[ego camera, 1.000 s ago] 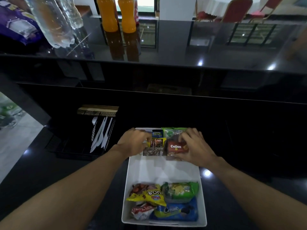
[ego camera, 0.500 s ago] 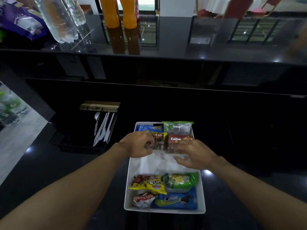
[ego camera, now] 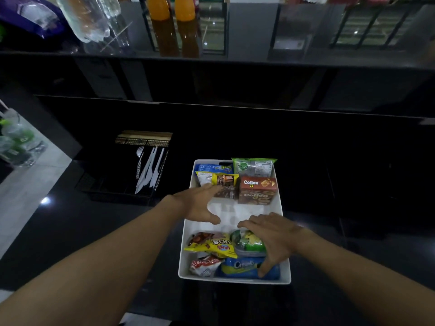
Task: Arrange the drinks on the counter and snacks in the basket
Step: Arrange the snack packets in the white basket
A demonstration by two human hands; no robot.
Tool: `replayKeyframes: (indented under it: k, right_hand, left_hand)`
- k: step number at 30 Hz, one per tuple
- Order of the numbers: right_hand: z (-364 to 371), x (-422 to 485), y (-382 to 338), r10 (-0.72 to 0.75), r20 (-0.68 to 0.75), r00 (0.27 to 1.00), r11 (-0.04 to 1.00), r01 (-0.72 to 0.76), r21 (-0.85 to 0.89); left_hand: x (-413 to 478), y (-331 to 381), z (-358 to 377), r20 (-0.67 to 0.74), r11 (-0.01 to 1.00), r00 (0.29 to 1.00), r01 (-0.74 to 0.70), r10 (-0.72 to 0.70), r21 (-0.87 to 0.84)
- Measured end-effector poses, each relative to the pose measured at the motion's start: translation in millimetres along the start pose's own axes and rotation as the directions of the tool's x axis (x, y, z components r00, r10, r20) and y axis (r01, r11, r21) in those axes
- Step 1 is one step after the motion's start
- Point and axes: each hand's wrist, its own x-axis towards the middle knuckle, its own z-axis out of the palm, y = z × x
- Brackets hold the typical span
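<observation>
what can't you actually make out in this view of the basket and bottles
Head view:
orange bottles: tops cut off by the upper edge.
dark snack pack: label partly hidden by left hand.
green pack: partly under right hand; contact unclear.
blue pack: mostly behind yellow pack.

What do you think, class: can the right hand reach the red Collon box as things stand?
Probably yes. The right hand is open above the near packets, and only bare basket floor lies between it and the uncovered Collon box.
</observation>
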Motion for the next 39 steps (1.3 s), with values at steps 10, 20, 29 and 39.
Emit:
replayKeyframes:
  k: [10,20,29,39]
  right_hand:
    - [-9,4,7,0.121,-0.1,0.988,0.988,-0.11,0.108]
    - [-18,13,18,0.241,-0.308,0.92,0.965,-0.261,-0.025]
    - [-24,6,27,0.314,-0.379,0.87,0.947,-0.257,0.196]
    - [-25,0,12,0.32,-0.429,0.845,0.946,-0.255,0.203]
  left_hand:
    - [1,-6,1,-0.028,0.998,1.0,-0.007,0.006,-0.056]
    - [0,1,-4,0.047,1.0,0.998,-0.029,0.029,-0.003]
    - [3,-1,-12,-0.005,0.999,1.0,-0.008,0.008,-0.049]
    - [2,-8,-15,-0.304,0.991,0.95,-0.033,0.071,0.129]
